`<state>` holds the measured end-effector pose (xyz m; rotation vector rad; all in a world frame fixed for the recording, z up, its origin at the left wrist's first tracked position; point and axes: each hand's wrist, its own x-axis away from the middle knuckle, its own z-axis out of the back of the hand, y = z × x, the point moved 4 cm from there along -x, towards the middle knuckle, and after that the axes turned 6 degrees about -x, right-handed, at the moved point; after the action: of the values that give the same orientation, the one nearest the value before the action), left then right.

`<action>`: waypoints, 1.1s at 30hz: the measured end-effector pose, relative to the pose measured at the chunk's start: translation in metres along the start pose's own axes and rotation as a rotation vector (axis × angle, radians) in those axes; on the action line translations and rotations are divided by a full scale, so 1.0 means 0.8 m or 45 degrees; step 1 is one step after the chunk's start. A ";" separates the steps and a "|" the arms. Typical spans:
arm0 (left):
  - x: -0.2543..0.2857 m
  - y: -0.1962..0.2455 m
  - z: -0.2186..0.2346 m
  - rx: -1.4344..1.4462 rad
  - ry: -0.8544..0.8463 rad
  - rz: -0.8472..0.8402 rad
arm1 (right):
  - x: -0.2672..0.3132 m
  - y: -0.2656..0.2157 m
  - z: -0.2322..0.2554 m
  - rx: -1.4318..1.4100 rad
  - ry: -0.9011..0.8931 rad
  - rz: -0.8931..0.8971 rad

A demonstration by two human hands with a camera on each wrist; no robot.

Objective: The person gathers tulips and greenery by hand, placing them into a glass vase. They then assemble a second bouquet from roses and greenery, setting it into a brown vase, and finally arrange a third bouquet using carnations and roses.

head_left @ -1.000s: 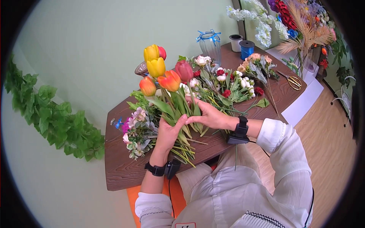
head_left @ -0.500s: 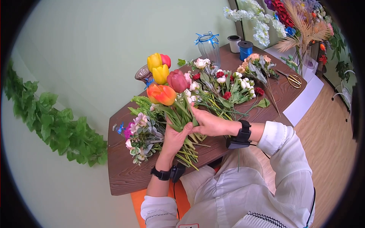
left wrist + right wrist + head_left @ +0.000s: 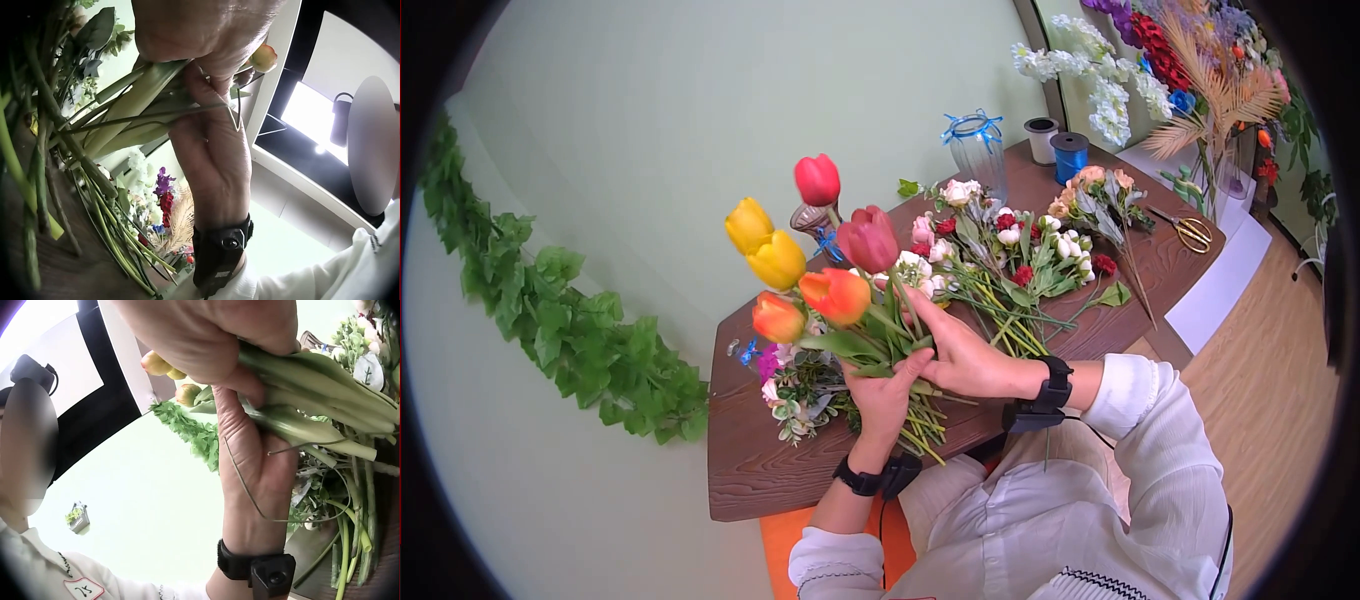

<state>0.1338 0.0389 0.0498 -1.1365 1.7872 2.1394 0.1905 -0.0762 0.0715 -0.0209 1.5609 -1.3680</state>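
Observation:
Both hands grip a bunch of tulips over the near part of the table. Its blooms fan out in the head view: a red tulip (image 3: 817, 180) at the top, two yellow tulips (image 3: 776, 261) at the left, orange tulips (image 3: 835, 296) below and a dusky pink tulip (image 3: 868, 240) at the right. My left hand (image 3: 880, 405) wraps the stems from the left, its thumb meeting my right hand (image 3: 968, 352), which holds the leafy stems from the other side. In the right wrist view, broad green stems (image 3: 325, 394) pass between the hands. Leaves hide some fingers.
On the brown table (image 3: 775, 485) lie pink-and-white flowers (image 3: 800, 400) at left and mixed roses (image 3: 1010, 240) at right. Behind stand a glass vase (image 3: 978, 155), a blue ribbon spool (image 3: 1070, 157) and a white spool (image 3: 1041, 138). Gold-handled scissors (image 3: 1193, 235) lie near the right edge.
The tulip heads, bunched closely half a second ago, have spread apart; the red one now stands separate at the top. Both hands keep hold of the stems. The head view has shifted slightly.

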 end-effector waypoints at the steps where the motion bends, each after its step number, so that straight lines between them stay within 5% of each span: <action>1: 0.003 0.009 -0.003 0.060 0.030 -0.035 | 0.001 -0.007 -0.001 -0.023 0.014 0.024; 6: 0.015 0.012 -0.004 0.053 0.187 -0.167 | 0.004 -0.030 -0.010 -0.112 0.050 0.115; 13: 0.018 0.029 -0.020 0.021 0.286 -0.078 | 0.006 -0.033 -0.014 -0.039 0.150 0.191; 18: 0.003 0.038 -0.020 -0.029 0.129 -0.011 | 0.010 -0.027 -0.014 -0.080 0.119 0.230; 33: -0.018 0.026 -0.028 -0.051 0.098 0.038 | 0.015 -0.011 -0.005 -0.135 0.103 0.173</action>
<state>0.1430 0.0179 0.0745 -1.2249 1.8118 2.1862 0.1771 -0.0837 0.0698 0.0751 1.6698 -1.1919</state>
